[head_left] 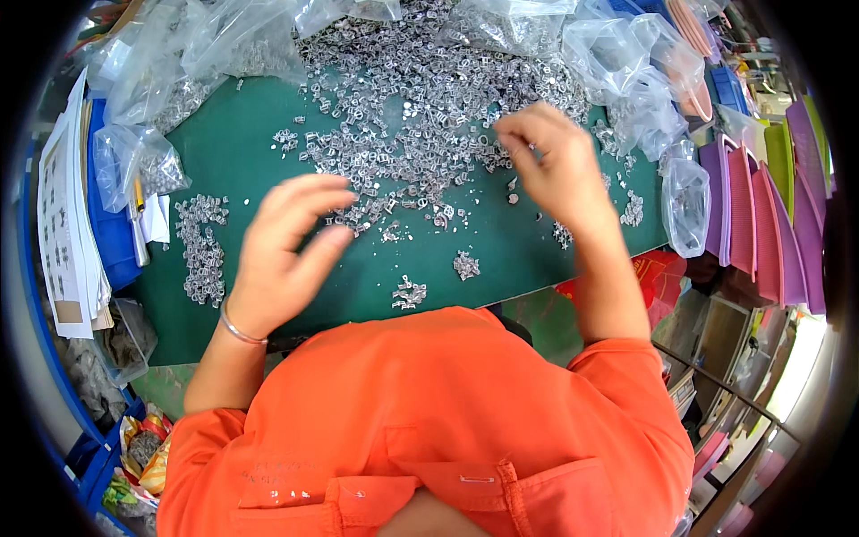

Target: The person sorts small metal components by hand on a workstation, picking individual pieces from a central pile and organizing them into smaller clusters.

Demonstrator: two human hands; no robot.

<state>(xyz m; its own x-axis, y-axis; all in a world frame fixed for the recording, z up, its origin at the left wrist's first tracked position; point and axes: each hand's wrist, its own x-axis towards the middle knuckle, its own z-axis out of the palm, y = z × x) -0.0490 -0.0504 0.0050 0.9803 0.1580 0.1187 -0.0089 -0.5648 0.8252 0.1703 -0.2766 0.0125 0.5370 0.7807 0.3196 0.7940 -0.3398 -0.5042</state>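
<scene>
A large heap of small clear plastic buckle-like pieces [420, 98] spreads over the green tabletop [340, 309]. My left hand [291, 246] is at the near left edge of the heap, fingers stretched out and thumb apart, with nothing seen in it. Farther right, my right hand [555, 161] is over the heap's right side, its fingers curled in toward the thumb. Whatever lies between those fingertips, if anything, is too small to make out. Nearer me lie two small groups of pieces, one at the front edge [409, 293] and one just beyond it [466, 265].
A separate cluster of pieces [204, 251] lies at the left. Clear plastic bags [242, 36] line the back, and another bag [684, 206] rests at the right edge. Papers [67, 224] stand left beside a blue bin [112, 237]. Pink and purple trays [761, 210] are stacked right.
</scene>
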